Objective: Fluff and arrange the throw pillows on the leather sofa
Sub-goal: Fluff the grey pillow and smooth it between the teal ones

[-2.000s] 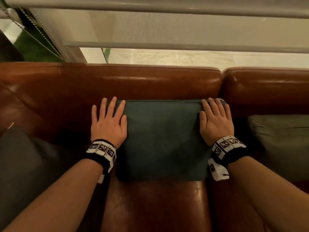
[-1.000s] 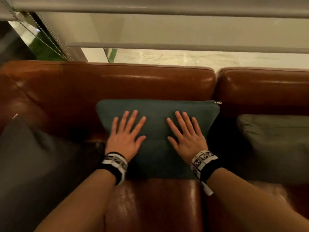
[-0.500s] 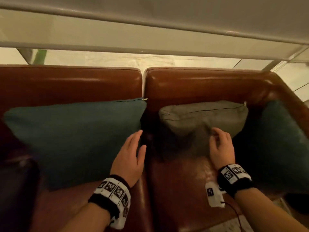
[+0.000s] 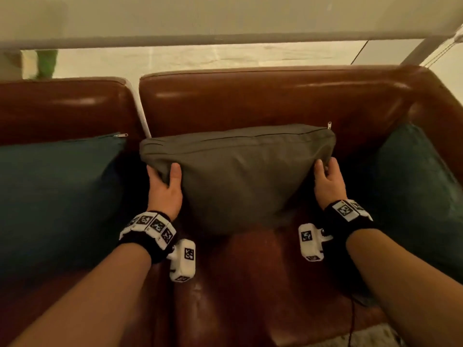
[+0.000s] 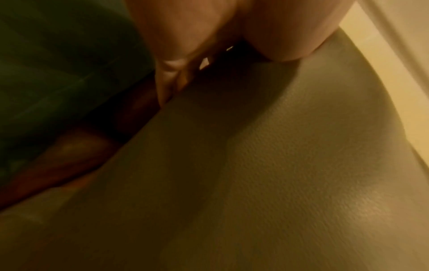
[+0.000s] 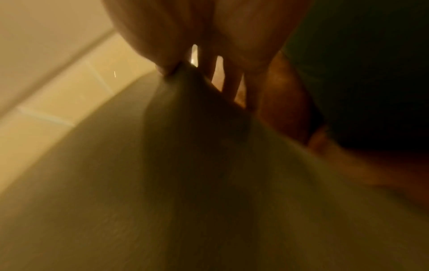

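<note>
At the far left, a teal pillow (image 4: 57, 196) is leaned against the backrest of the brown leather sofa (image 4: 250, 96), its zipped edge uppermost. Just right of it, the left hand (image 4: 164, 191) is closed on the left upper corner of the olive-grey pillow (image 4: 240, 176): the thumb is laid on the front face and the fingers are wrapped behind, where they are hidden. The olive-grey pillow is held at the middle of the right seat cushion, its long axis running left to right, its zipped seam turned upward and toward the backrest, its lower edge sagging to a point that seems to touch the seat, though shadow makes this uncertain. The right hand (image 4: 328, 184) is closed on the right upper corner, the thumb in front and the fingers behind the fabric. At the far right, a second teal pillow (image 4: 413, 191) is propped in the sofa's corner.
</note>
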Demonstrator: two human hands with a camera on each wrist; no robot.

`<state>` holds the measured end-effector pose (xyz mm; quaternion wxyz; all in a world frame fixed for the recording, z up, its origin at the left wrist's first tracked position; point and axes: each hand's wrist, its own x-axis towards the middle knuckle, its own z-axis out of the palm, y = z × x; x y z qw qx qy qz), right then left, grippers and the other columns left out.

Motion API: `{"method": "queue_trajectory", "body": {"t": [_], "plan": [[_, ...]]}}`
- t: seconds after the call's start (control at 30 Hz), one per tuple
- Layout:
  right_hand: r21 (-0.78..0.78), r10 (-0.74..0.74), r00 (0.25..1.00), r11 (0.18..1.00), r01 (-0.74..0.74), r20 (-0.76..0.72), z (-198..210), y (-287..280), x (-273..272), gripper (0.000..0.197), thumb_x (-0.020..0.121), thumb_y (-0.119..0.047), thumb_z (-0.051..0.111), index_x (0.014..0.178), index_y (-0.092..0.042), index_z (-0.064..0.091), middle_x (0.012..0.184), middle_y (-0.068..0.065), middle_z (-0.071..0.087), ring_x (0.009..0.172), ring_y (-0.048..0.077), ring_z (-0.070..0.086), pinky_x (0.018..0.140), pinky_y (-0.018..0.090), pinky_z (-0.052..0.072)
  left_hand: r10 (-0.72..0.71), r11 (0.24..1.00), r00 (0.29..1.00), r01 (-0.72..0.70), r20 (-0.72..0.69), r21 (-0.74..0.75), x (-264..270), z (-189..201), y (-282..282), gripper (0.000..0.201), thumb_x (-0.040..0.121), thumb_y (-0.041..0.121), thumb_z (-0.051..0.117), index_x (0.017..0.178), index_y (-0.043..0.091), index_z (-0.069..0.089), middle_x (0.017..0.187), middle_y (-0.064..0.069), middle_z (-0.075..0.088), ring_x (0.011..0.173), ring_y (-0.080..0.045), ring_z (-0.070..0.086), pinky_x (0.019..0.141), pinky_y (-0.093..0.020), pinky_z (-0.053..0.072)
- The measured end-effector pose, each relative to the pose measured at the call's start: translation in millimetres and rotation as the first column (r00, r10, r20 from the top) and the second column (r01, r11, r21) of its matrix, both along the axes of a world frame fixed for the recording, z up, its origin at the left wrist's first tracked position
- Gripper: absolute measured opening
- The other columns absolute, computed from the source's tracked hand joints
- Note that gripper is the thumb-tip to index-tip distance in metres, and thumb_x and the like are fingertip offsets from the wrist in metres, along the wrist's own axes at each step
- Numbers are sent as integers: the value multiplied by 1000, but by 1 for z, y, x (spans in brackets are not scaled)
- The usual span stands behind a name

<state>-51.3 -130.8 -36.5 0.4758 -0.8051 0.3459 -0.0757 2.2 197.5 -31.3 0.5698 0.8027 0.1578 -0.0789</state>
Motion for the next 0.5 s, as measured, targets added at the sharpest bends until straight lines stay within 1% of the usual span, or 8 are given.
{"method": "queue_trajectory", "body": {"t": [0.1, 0.2, 0.23, 0.3, 0.37, 0.43, 0.47, 0.5], "plan": [[-48, -71, 992, 996, 77, 105, 6, -9, 8, 18, 101, -37, 45, 105, -22, 53, 86, -9, 57, 74, 5, 54, 65, 22, 42, 95, 994, 995, -94, -21, 52, 12, 1, -14, 67, 98, 58, 33, 155, 29, 14, 156, -4, 35, 141, -26, 36, 111, -29, 24], [-58, -32, 997, 998, 36, 76, -2, -13, 8, 20, 101, -36, 48, 109, -19, 54, 83, -12, 55, 71, -1, 52, 59, 14, 37, 116, 989, 989, -108, -87, 97, 19, -12, -20, 67, 97, 58, 36, 155, 27, 19, 152, -6, 41, 138, -30, 41, 110, -32, 28], [-27, -23, 999, 999, 24, 48, -7, -15, 7, 25, 100, -37, 48, 114, -16, 54, 86, -11, 56, 74, 1, 53, 62, 15, 39, 123, 988, 987, -113, -99, 102, 17, -15, -21, 67, 98, 56, 39, 155, 26, 20, 152, -6, 41, 138, -30, 41, 108, -29, 28], [63, -41, 998, 997, 39, 37, -10, -25, 12, 36, 99, -43, 49, 122, -17, 54, 101, -5, 60, 92, 11, 59, 80, 24, 45, 161, 985, 981, -152, -108, 87, 16, -18, -23, 67, 98, 58, 36, 154, 27, 21, 153, -5, 39, 139, -28, 39, 106, -28, 25], [194, -116, 993, 975, 107, 35, -3, -36, 28, 48, 93, -56, 47, 126, -22, 57, 118, -3, 62, 110, 18, 58, 99, 39, 45, 268, 963, 951, -268, -155, 25, 26, -18, -26, 68, 97, 64, 26, 153, 26, 25, 156, -4, 35, 142, -27, 34, 116, -34, 22], [318, -182, 983, 931, 181, -26, 10, -41, 51, 61, 92, -63, 41, 133, -21, 56, 131, 4, 61, 120, 25, 57, 107, 46, 42, 449, 875, 851, -481, -271, -60, 42, -14, -26, 73, 97, 65, 24, 151, 17, 33, 155, -6, 37, 141, -29, 36, 118, -40, 24], [346, -187, 979, 916, 202, -77, 15, -43, 62, 62, 96, -59, 38, 138, -15, 51, 137, 9, 56, 126, 30, 53, 108, 46, 41, 496, 841, 812, -537, -309, -61, 52, -12, -23, 72, 98, 62, 26, 149, 12, 36, 153, -8, 40, 139, -30, 38, 117, -41, 27], [357, -173, 980, 913, 199, -102, 24, -41, 71, 61, 100, -54, 36, 142, -11, 46, 142, 11, 52, 130, 32, 50, 107, 44, 42, 507, 835, 804, -547, -310, -53, 60, -9, -21, 69, 99, 58, 28, 147, 10, 40, 151, -10, 42, 137, -32, 40, 115, -40, 29]]}}
